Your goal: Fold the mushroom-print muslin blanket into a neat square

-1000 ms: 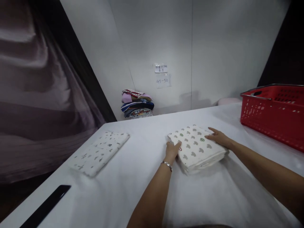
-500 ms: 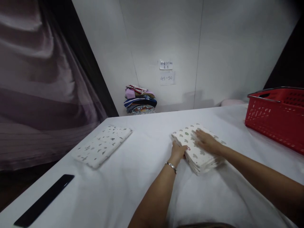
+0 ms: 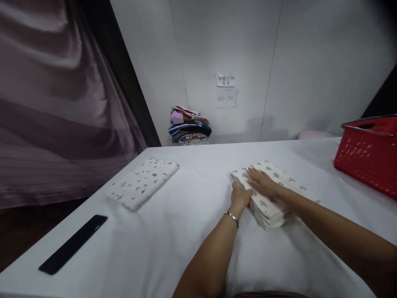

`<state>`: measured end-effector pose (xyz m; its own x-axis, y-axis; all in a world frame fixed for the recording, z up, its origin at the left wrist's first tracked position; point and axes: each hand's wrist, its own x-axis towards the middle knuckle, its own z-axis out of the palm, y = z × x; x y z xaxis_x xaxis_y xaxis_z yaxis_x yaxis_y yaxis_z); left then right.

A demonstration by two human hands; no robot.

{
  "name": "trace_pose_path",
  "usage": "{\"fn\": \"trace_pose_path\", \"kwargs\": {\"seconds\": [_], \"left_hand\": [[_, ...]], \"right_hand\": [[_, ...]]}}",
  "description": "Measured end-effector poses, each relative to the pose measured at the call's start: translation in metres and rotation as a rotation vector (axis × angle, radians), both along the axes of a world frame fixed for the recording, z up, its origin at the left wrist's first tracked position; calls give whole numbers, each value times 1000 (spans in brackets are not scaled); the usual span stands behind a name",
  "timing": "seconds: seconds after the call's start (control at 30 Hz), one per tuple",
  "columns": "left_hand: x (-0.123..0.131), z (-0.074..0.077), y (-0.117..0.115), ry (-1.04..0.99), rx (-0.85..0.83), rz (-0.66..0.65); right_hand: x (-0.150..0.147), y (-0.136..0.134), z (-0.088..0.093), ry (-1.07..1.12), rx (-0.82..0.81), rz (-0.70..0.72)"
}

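A folded white cloth [image 3: 269,210] with a grey print lies in several layers on the white-covered table. My left hand [image 3: 240,199], with a silver bracelet at the wrist, grips its left edge, the thumb on top and the other fingers tucked out of sight beneath. My right hand [image 3: 263,182] rests flat on the cloth's upper face, its fingers stretched towards the left edge. A thin corner of the cloth reaches out to the right, past my right forearm.
Another folded white printed cloth [image 3: 144,182] lies to the left, with a black flat strip [image 3: 72,245] nearer me. A red basket [image 3: 369,155] stands at the right. Behind the table's far edge is a stack of folded fabrics [image 3: 190,127], against a wall bearing paper notes [image 3: 226,98].
My right hand has slid left over the cloth, towards my left hand. The left hand keeps its grip on the edge. The whole view has shifted slightly.
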<state>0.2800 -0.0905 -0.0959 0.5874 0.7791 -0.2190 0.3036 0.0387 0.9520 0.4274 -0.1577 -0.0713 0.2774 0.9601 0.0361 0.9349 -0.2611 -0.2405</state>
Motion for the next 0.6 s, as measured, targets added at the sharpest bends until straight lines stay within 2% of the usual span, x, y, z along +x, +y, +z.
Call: {"fn": "trace_pose_path", "kwargs": {"seconds": [0.13, 0.27, 0.5, 0.6], "left_hand": [[-4, 4, 2, -18, -82, -50], [-8, 13, 15, 82, -94, -103], [-3, 16, 47, 201, 215, -2], [1, 18, 55, 238, 351, 24]], "right_hand": [[0, 8, -19, -25, -5, 25], [5, 5, -26, -28, 25, 34], [6, 6, -29, -51, 17, 30], [9, 11, -23, -26, -40, 30]]}}
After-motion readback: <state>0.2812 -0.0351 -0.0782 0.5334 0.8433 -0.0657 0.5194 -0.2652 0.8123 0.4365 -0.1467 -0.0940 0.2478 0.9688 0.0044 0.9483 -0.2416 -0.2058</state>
